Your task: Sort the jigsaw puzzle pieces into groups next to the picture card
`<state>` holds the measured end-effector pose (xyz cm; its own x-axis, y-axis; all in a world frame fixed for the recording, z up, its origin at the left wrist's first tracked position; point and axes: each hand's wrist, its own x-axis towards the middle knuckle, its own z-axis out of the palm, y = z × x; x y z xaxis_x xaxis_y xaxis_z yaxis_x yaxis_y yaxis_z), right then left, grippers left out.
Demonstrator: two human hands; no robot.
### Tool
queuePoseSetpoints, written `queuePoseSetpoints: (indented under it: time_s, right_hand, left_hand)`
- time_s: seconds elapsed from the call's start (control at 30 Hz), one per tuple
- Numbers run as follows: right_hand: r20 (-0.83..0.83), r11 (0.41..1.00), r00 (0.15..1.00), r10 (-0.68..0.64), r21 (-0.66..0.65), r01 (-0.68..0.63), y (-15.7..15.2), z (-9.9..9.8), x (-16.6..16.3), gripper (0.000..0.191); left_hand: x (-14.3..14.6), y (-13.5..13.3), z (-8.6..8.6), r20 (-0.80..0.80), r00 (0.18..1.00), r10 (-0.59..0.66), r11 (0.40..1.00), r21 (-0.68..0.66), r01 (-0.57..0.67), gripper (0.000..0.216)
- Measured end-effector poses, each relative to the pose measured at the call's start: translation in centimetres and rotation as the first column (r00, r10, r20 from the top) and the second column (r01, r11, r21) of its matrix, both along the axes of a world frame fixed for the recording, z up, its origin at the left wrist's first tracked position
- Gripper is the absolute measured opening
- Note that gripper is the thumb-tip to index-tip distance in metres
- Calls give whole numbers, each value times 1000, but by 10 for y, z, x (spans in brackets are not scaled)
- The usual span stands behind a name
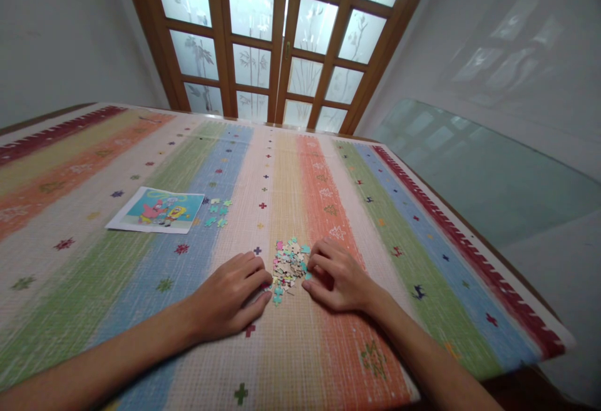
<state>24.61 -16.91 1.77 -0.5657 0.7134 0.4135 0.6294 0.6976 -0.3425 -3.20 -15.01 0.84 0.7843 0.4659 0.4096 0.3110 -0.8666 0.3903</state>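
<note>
- Head view: we record one tabletop, dressed in a striped tablecloth (291,361) of orange, yellow, cream, green, blue and dark red, printed with crosses, trees, snowflakes and reindeer.
- Puzzle pile (288,265): heaped loosely on the yellow stripe between both hands; we note teal, pink and bare tan faces.
- Left hand (237,295): fingers curled at the pile's left edge, thumb below; we cannot tell whether it grips a piece.
- Right hand (339,276): at the pile's right edge, a gap between thumb and bent fingers; again we cannot tell about a hold.
- Small group of pieces (218,212): mostly teal, laid on blue, just right of the printed picture (159,212) of cartoon figures.
- Double doors (278,54): beyond the table, wooden frames, frosted panes bearing plant designs.
- Right wall (493,41): pale, with pane-shaped light patches above a greenish panel (469,160).
</note>
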Motion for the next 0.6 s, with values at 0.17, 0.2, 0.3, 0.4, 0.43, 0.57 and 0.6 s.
queuePoseSetpoints:
  time_s: [0.17, 0.2, 0.3, 0.4, 0.43, 0.57, 0.6]
  right_hand:
    - [-5, 1000, 1000, -19, 10, 19, 2, -6, 2, 14]
    - [-8, 1000, 1000, -21, 17, 21, 2, -6, 1, 13]
    - [-39, 999, 999, -7, 38, 8, -1, -5, -2, 12]
    - [-74, 999, 996, 48, 23, -47, -6, -2, -9, 12]
    - [-66, 998, 996, 64, 17, -63, -7, -2, -12, 14]
    - [-17, 997, 998, 67, 28, -67, -9, -6, -20, 23]
    - [-22, 997, 998, 65, 32, -64, -9, -7, -20, 23]
  left_hand:
    - [1, 0, -1, -3, 1000, -24, 998, 60, 24, 17]
    - [2, 0, -1, -4, 999, -35, 996, 77, 35, 17]
    - [2, 0, 0, -8, 998, -64, 993, 96, 65, 18]
    - [2, 0, -1, -4, 998, -62, 994, 85, 62, 18]
    - [2, 0, -1, 1, 998, -58, 995, 86, 58, 19]
    - [3, -1, 0, 17, 999, -50, 992, 113, 47, 18]
    - [3, -2, 0, 16, 998, -53, 991, 126, 50, 16]
